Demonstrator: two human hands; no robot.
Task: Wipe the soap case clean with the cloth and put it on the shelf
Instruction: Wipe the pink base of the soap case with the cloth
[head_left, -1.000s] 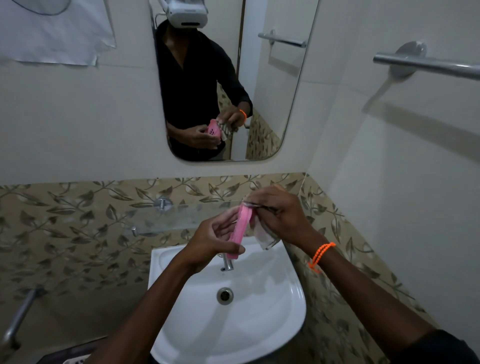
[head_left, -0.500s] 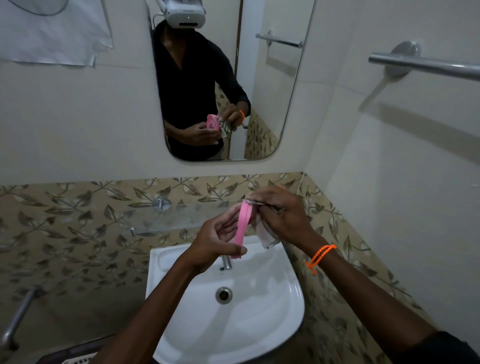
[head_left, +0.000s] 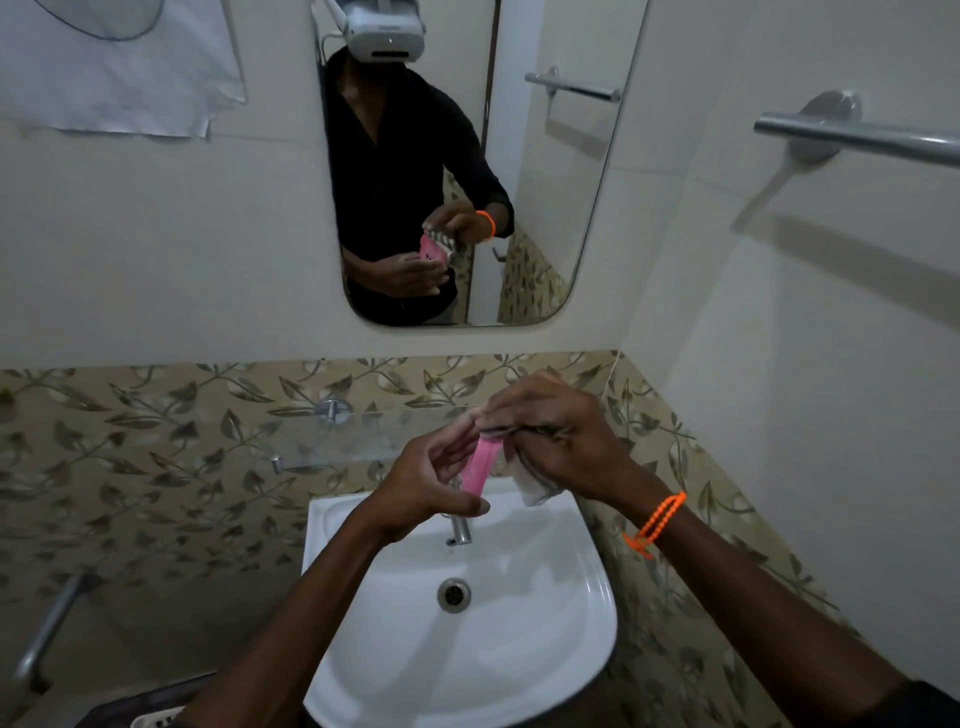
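Your left hand (head_left: 423, 488) holds the pink soap case (head_left: 479, 470) edge-on at the centre of the frame, above the back rim of the white basin (head_left: 519, 649). Its fingers are curled round the case from the left side and the thumb runs under the lower end. The case's long axis stands nearly upright, leaning a little so that the top end tips toward the right of the frame.

Your right hand (head_left: 558, 441) comes in from the right and pinches the pale cloth (head_left: 535, 486) over the case's top edge; a loose corner of cloth hangs below the palm. So the case lies just left of your right fingers and touches them through the cloth (the mirror (head_left: 540, 208) at the upper centre shows the same grip from the front).

The glass shelf (head_left: 332, 439) sits just behind and to the left of both hands, at about their height. I judge the left hand the nearer one for setting the case down there, and it already carries the case. The wiping seems not yet finished.

Against the frames before, the hold is the same: left hand under the case, right hand with the cloth at its top. The right hand sits a touch higher over the top edge now, and the case leans slightly more to the right.
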